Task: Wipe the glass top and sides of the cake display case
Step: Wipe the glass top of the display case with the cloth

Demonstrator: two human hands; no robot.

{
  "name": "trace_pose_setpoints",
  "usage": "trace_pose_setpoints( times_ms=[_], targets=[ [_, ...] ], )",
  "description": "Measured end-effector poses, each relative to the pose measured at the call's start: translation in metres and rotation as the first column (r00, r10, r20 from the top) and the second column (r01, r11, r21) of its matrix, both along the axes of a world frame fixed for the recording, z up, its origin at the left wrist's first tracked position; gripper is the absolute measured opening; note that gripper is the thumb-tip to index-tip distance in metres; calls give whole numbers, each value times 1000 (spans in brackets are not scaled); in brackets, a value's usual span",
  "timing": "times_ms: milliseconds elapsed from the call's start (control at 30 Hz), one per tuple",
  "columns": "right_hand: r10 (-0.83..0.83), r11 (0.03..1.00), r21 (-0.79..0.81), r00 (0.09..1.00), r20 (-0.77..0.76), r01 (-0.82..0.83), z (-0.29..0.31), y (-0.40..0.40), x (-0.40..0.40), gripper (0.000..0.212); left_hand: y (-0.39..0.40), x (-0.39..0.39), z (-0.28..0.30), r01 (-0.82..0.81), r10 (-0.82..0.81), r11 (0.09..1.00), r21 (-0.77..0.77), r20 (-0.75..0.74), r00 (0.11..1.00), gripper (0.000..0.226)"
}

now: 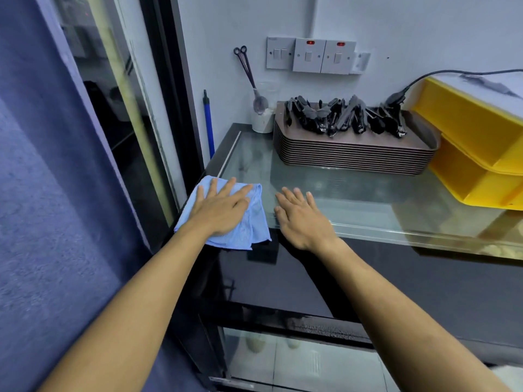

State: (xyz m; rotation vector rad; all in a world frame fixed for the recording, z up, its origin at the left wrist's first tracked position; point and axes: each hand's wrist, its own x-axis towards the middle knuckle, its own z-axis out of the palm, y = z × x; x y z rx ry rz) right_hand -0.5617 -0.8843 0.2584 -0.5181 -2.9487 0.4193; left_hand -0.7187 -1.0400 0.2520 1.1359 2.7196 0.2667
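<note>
Head view: the left hand [219, 206], at centre left of the frame, presses a folded blue cloth [249, 222] flat onto the near left corner of the glass top [353, 193] of the display case. Its fingers [210, 188] are straight and spread, lying on the cloth; cloth shows beyond the fingertips and to their right. Maintain even palm pressure and wipe in overlapping strokes toward the right of the frame, stopping short of the stacked trays [353, 154] at upper centre. The right hand [301, 215], just right of the cloth, has straight, slightly spread fingers over the front edge of the glass, apart from the cloth; contact with the glass cannot be confirmed.
</note>
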Motion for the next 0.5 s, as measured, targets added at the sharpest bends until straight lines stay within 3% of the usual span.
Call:
trace_pose_setpoints(
  times_ms=[500],
  targets=[
    [-30, 999, 22, 999, 23, 30, -7, 4, 0, 58, 54, -98, 7, 6, -7, 1000, -8, -16, 1000, 55]
  ],
)
